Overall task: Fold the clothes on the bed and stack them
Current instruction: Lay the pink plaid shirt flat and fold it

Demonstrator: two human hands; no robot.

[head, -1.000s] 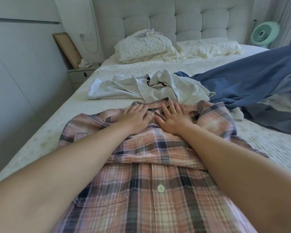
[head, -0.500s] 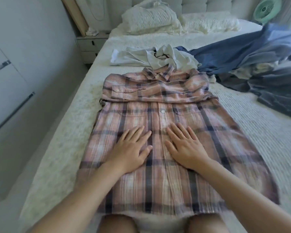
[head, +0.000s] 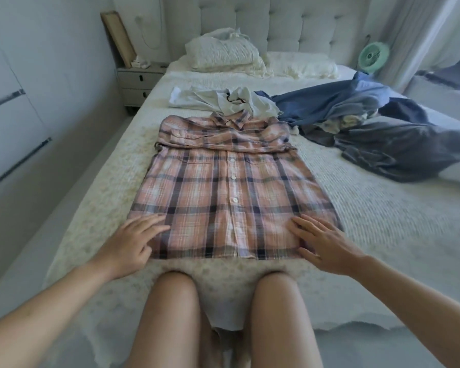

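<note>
Nightstand (head: 140, 85): stands at the far left of the bed (head: 383, 221), beside the headboard; not involved.
Left hand (head: 129, 241): lies at the near-left corner of the plaid shirt (head: 223, 192); palm down, fingers straight and slightly spread, tips touching the hem area; nothing gripped.
Plaid shirt, position: lies flat, button side up, in the middle of the bed, hem toward the person, collar toward the headboard; both sleeves are folded across the chest.
Plaid shirt, handling (judgement): light, thin woven cotton, soft and limp; it will sag wherever unsupported and crease readily. Not slippery against the textured bedspread, not fragile. Buttons along the placket add slight stiffness at the centre line.
Hold points (judgement): the 2 hem corners, 1 per hand, pinched together to carry the lower half up toward the collar.
White garment (head: 223, 100): crumpled, just beyond the collar, touching or nearly touching it; unfolded.
Right hand (head: 327, 247): mirrors the left at the near-right corner; palm down, fingers extended and apart, resting on the fabric; no pinch visible.
Blue clothes (head: 356, 120): loose heap at the right, well apart from the hands; unfolded.
Stack: none visible.
</note>
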